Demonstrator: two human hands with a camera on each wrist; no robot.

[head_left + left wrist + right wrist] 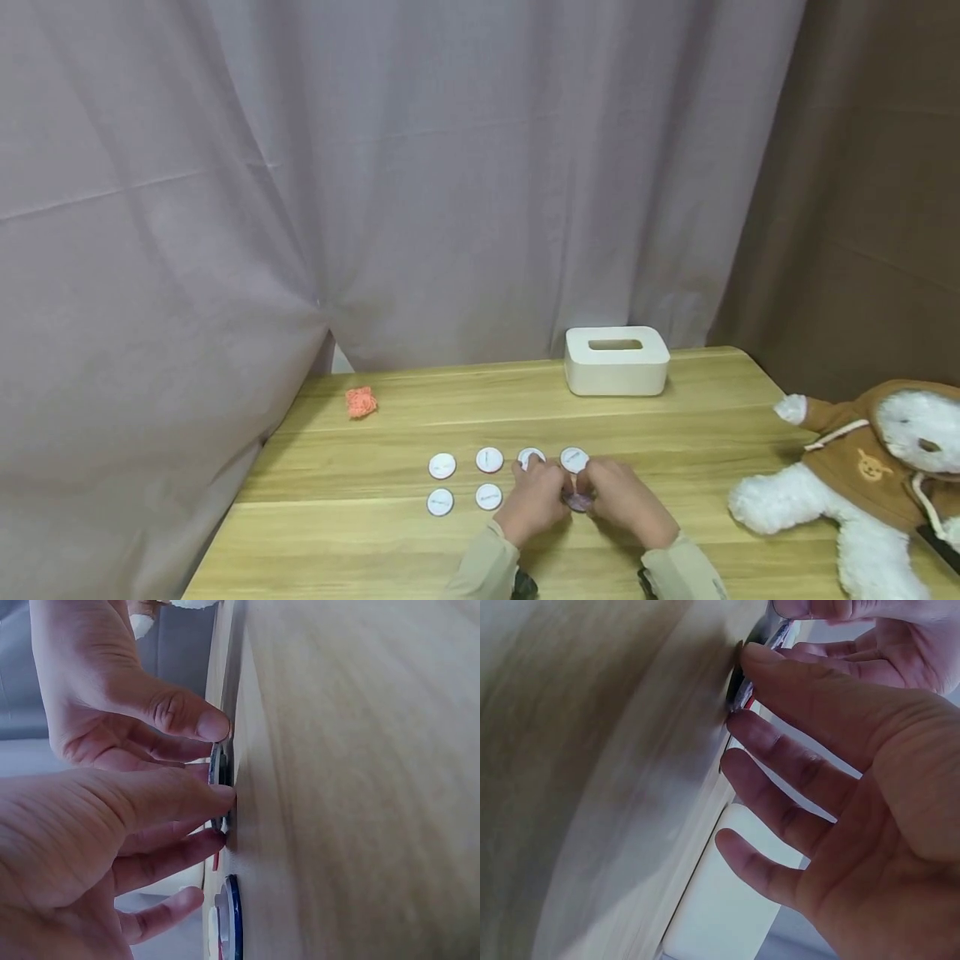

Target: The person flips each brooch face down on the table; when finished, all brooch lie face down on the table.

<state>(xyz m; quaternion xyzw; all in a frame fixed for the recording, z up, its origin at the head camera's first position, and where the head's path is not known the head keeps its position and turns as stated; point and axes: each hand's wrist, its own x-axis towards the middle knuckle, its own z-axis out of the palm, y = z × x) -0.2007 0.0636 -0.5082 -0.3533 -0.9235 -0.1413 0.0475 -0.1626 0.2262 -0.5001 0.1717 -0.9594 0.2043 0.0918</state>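
Note:
Both hands meet over a dark purple round badge close to the wooden tabletop. In the left wrist view, my left hand pinches one edge of this badge between thumb and fingers. My right hand grips the opposite edge with thumb and index finger, its other fingers spread apart. Just beyond the hands lie two white-backed round badges, one by the right hand and another partly covered by the left hand. A blue-rimmed badge rests on the table beside the left fingers.
Several more round badges lie left of the hands, among them one in the back row and one in the front row. A white tissue box stands at the back, an orange crumpled item at back left. A plush toy sits right.

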